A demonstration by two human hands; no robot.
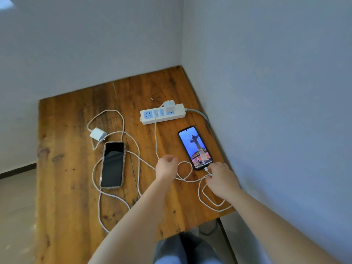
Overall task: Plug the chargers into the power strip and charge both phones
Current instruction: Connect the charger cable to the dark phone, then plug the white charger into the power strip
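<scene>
A white power strip [163, 116] lies at the back of the wooden table [66, 130], with one white charger [170, 106] plugged into it. Its cable [156, 138] runs down to the right phone [195, 147], whose screen is lit and whose bottom port holds the connector. My right hand [221, 180] pinches the cable just below that connector. My left hand [166, 167] rests with curled fingers over a loop of the same cable. A second charger [98, 133] lies loose on the table at the left. The left phone [112, 164] beside it has a dark screen.
The second charger's cable [133, 147] sprawls in wide loops around the left phone and toward the table's front edge. Grey walls close the table in at the back and right. The strip's grey cord [202, 115] drops off the right edge.
</scene>
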